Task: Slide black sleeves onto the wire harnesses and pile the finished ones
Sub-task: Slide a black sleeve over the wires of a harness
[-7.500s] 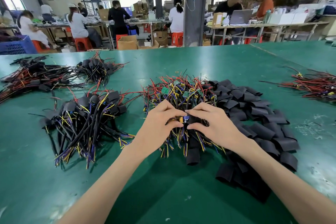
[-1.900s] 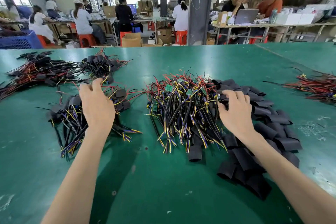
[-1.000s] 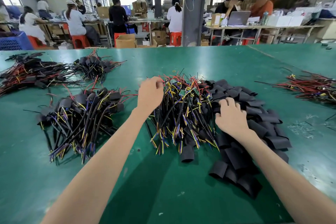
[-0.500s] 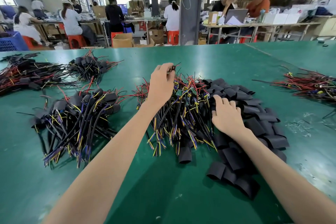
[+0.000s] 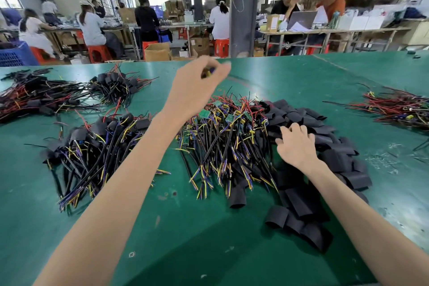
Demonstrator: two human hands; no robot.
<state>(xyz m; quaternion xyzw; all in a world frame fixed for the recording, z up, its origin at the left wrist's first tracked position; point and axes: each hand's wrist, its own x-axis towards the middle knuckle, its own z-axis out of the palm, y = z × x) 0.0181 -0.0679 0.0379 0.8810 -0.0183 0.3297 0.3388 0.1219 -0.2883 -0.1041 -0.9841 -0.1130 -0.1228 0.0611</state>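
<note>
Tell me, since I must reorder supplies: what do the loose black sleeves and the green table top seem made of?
Black sleeves: matte, flattened soft tubes with open ends, probably heat-shrink plastic or rubber. Table top: green sheet with dull sheen, scuffs and a seam, likely rubber or vinyl mat.

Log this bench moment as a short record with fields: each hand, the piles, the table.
left hand: raised above the table, pinching the blurred end of a wire harness
right hand: fingertips on the black sleeves; whether it grips one is unclear
unsleeved pile: centre, touching the loose sleeves on its right
finished pile: left of the left forearm, sleeves on
table: green surface
</note>
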